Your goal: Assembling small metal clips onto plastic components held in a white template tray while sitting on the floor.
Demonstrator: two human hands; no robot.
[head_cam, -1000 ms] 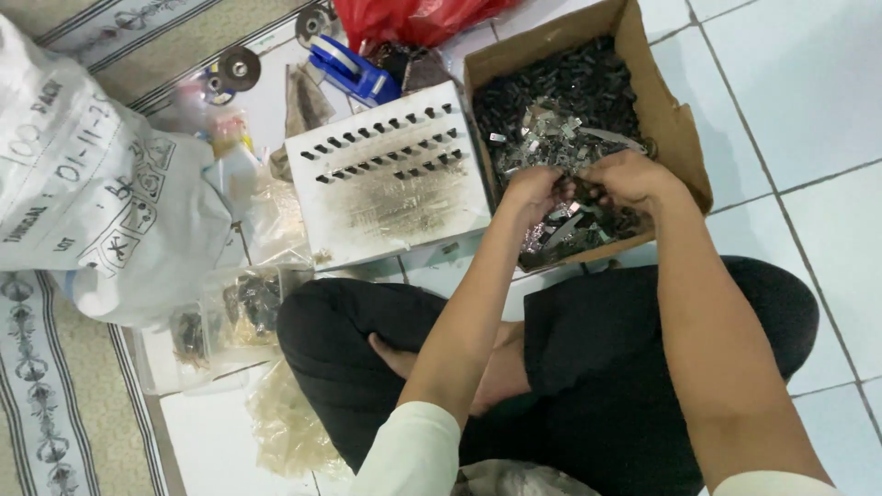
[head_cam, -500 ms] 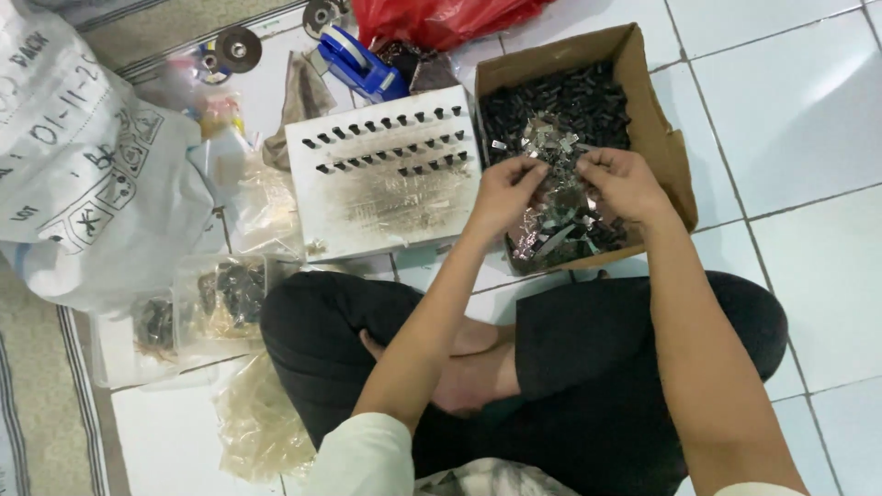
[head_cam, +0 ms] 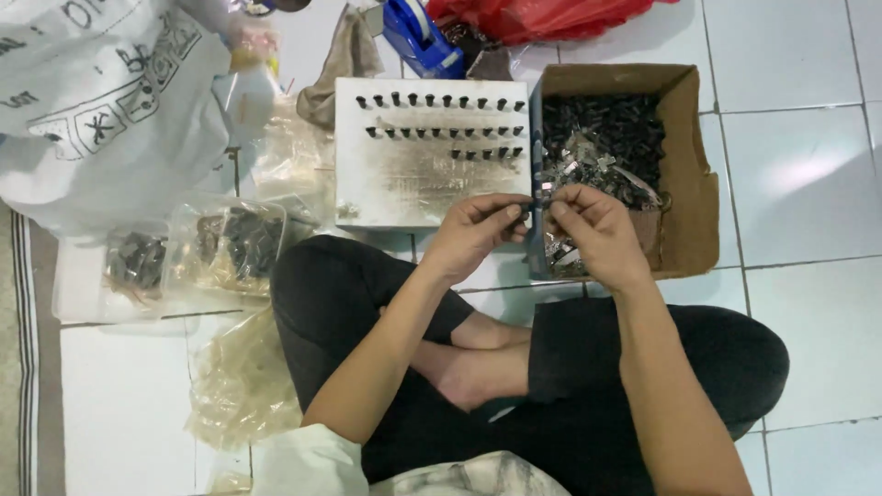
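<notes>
I sit cross-legged on a white tiled floor. My left hand (head_cam: pixel 478 231) and my right hand (head_cam: pixel 595 231) meet in front of me, fingertips pinching a small metal part (head_cam: pixel 542 195) between them. Just beyond lies a white foam block (head_cam: pixel 432 152) with rows of small dark pieces stuck upright in its top. To the right stands an open cardboard box (head_cam: pixel 684 174) filled with small black parts and shiny metal clips. My hands hover over the gap between the block and the box.
A large white printed sack (head_cam: pixel 101 110) lies at the left. Clear plastic bags of dark parts (head_cam: pixel 230 243) sit beside my left knee, an empty crumpled bag (head_cam: pixel 239 386) nearer. A blue tape dispenser (head_cam: pixel 418 37) and a red plastic bag (head_cam: pixel 542 16) lie at the back.
Both hands have come out of the cardboard box and moved left and nearer to me, now holding a small metal part together. The view has shifted, centring the foam block.
</notes>
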